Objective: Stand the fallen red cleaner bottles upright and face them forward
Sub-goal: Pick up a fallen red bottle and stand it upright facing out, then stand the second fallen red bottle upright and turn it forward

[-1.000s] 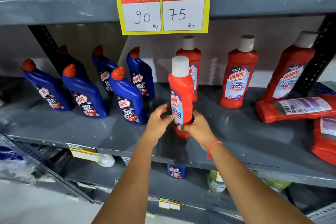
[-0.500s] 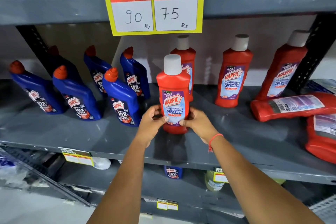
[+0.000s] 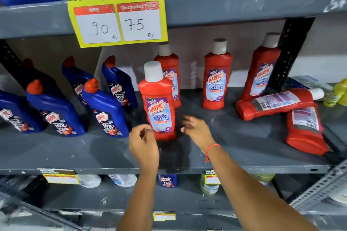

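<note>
Near red plastic cleaner bottle with white cap (image 3: pixel 158 107) stands upright on grey metal shelf (image 3: pixel 234 137), label forward. Left hand (image 3: pixel 143 143) and right hand (image 3: pixel 196 130) flank its base, fingers loosely spread, gripping nothing. Two fallen red bottles (image 3: pixel 277 103) lie at right, back labels up.

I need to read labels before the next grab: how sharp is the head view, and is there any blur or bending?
Head view: motion blur smears both hands, left hand and right hand; the front red bottle reads clearly, the two fallen bottles are softer; the shelf bows from the wide lens; a dark shadow lies under the front bottle.
</note>
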The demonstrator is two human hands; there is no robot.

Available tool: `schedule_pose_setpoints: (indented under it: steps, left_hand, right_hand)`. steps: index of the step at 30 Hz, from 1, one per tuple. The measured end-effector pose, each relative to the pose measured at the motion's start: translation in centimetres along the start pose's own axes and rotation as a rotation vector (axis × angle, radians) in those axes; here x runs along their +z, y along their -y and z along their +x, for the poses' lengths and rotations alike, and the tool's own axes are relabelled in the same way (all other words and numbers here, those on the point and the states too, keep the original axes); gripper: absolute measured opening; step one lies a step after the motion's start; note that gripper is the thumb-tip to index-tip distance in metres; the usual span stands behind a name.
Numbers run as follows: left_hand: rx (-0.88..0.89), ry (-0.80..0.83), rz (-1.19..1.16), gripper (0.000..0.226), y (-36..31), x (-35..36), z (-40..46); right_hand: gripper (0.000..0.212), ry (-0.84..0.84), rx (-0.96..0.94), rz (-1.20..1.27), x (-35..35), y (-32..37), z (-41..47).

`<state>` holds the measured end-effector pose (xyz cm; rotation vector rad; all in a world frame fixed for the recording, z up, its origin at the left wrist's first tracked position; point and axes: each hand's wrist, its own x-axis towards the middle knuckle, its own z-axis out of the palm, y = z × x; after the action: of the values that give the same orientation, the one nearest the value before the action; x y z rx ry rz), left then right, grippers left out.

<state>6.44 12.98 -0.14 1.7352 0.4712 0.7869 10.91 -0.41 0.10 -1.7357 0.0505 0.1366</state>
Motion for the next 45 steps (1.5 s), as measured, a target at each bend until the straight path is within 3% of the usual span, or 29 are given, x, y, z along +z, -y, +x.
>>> schedule_pose_setpoints:
  steps: [2, 5, 8, 11, 15, 17, 22, 25, 30, 34, 39, 45]
  left_hand:
    - [0.17, 0.026, 0.014, 0.01, -0.8, 1.1, -2.9]
    - [0.363, 0.327, 0.017, 0.015, -2.1, 4.0, -6.6]
    - [0.455, 0.596, 0.074, 0.01, -3.8, 7.9, -8.6]
    - [0.5, 0.766, 0.136, 0.015, -5.8, 12.3, -8.8]
    - [0.459, 1.041, 0.322, 0.024, -7.1, 18.1, -7.5]
    - [0.396, 1.116, 0.444, 0.033, -7.3, 20.3, -7.1]
    - [0.267, 1.179, 0.436, 0.038, -7.5, 23.2, -7.3]
    - [0.21, 1.09, 0.371, 0.032, -7.2, 24.1, -7.4]
    - [0.224, 1.041, 0.309, 0.026, -6.5, 24.3, -7.1]
    - [0.247, 1.045, 0.287, 0.027, -6.4, 23.9, -6.9]
    - [0.236, 0.993, 0.256, 0.028, -6.3, 22.7, -6.9]
    - [0.17, 1.048, 0.322, 0.037, -5.6, 20.7, -7.1]
  right_hand:
    - [0.035, -0.246, -0.015, -0.069, -2.0, -0.6, -0.2]
    - [0.024, -0.599, -0.021, -0.105, -5.3, -1.5, -0.8]
    - [0.024, -0.81, 0.042, 0.0, -8.6, -2.2, -1.4]
    - [0.025, -0.931, 0.103, 0.053, -11.8, -3.1, -1.7]
    - [0.014, -0.932, 0.184, 0.139, -15.2, -3.9, -1.1]
    - [0.019, -0.917, 0.207, 0.164, -16.6, -4.0, -0.2]
    - [0.034, -0.879, 0.258, 0.308, -18.7, -4.4, 1.9]
    - [0.022, -0.872, 0.281, 0.356, -19.3, -4.1, 3.1]
    - [0.034, -0.87, 0.239, 0.674, -19.3, -4.0, 5.0]
    - [0.039, -0.875, 0.3, 0.784, -19.3, -3.7, 5.3]
    - [0.036, -0.869, 0.328, 0.828, -18.7, -3.2, 3.4]
    - [0.015, -0.764, 0.248, 0.898, -16.3, -3.8, -0.1]
